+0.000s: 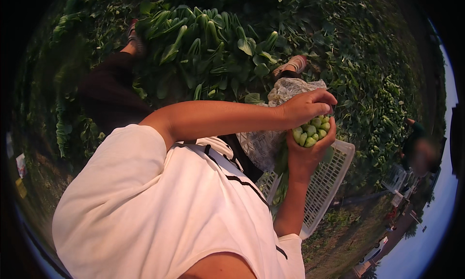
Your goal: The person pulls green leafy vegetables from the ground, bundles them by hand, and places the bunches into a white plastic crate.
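Observation:
My right hand (308,159) is wrapped around a bunch of bok choy (311,132), whose pale green stem bases face up towards me. The bunch's leaves hang below the hand, partly hidden by my forearm. From the left, my left hand (307,106) reaches across to the bunch's far edge, its thumb and fingers bent close together. Whether anything is pinched between them I cannot tell. A white plastic crate (327,184) with slotted walls stands beneath and beside my right forearm. Printed thin plastic (259,144) covers part of my lap near the crate.
Cut bok choy (207,28) lie heaped on leafy ground between my two feet. More greens (388,130) lie along the right. A co-worker in a dark sleeve (417,133) is by another crate (395,178) at far right. A row of greens (61,115) runs down the left.

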A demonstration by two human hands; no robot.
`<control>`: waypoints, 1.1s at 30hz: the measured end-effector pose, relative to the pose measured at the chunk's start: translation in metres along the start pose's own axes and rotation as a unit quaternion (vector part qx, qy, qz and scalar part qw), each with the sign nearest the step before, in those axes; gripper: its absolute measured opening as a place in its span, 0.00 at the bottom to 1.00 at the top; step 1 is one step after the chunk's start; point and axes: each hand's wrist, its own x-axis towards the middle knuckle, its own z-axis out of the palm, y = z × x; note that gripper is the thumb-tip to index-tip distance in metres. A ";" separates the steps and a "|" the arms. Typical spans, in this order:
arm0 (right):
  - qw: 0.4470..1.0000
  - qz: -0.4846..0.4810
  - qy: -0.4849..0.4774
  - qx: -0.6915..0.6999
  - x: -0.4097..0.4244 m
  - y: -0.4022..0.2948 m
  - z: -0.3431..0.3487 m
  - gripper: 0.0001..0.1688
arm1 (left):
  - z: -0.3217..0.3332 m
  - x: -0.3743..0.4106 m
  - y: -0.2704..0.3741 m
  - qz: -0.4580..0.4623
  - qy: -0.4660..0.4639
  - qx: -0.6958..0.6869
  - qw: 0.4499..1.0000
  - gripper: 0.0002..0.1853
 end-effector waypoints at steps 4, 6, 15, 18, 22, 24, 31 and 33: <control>0.999 -0.013 0.023 -0.034 0.001 0.001 0.005 0.51 | -0.014 0.008 0.006 0.026 -0.019 0.190 0.981 0.16; 0.998 -0.020 0.034 -0.046 0.000 0.004 0.007 0.51 | -0.022 0.017 0.017 0.029 -0.051 0.356 0.933 0.14; 0.997 -0.029 0.045 -0.056 0.000 0.004 0.006 0.52 | -0.019 0.045 0.033 0.096 -0.135 0.509 0.844 0.10; 0.996 -0.035 0.055 -0.061 -0.002 0.008 0.007 0.52 | -0.038 0.068 0.020 0.014 0.033 0.250 0.968 0.11; 0.997 -0.032 0.058 -0.042 -0.001 0.010 0.008 0.52 | -0.045 0.051 0.017 -0.069 -0.005 0.053 0.996 0.19; 0.997 -0.032 0.050 -0.048 -0.002 0.010 0.010 0.54 | -0.029 0.022 0.019 -0.054 -0.104 0.058 0.991 0.25; 0.997 0.050 -0.009 -0.055 0.007 -0.013 0.003 0.51 | -0.024 0.008 0.012 -0.011 -0.085 0.083 0.993 0.26; 0.996 0.071 -0.008 -0.061 0.006 -0.015 0.005 0.51 | -0.060 0.016 -0.002 0.019 -0.029 0.104 0.994 0.24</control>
